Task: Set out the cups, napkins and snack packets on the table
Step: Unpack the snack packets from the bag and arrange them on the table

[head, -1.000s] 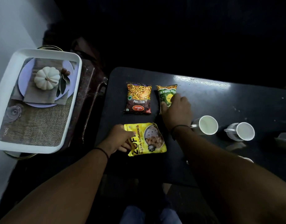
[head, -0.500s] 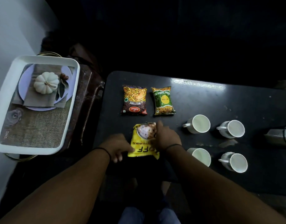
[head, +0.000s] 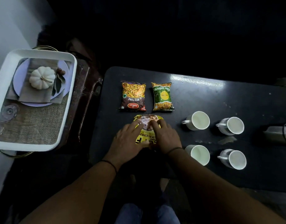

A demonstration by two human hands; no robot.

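A yellow soya chunks packet point(head: 146, 125) lies on the black table point(head: 203, 97) near its front edge. My left hand point(head: 127, 143) presses on its left half and my right hand point(head: 165, 138) on its right half, fingers spread flat over it. Behind it lie a brown-and-orange mixture packet point(head: 133, 96) and a green packet point(head: 162, 96), side by side. Several white cups stand to the right in two rows: two at the back point(head: 198, 120) point(head: 232, 128) and two at the front point(head: 198, 154) point(head: 235, 159).
A white tray point(head: 67, 101) printed with a plate and pumpkin picture rests on a stand left of the table. A grey-and-white object point(head: 279, 135) lies at the table's right edge. My knees point(head: 147, 214) show below the table's front edge.
My right hand left the green packet and came onto the yellow packet. Both hands turned the yellow packet from lying crosswise to lengthwise and moved it up behind the two other packets.
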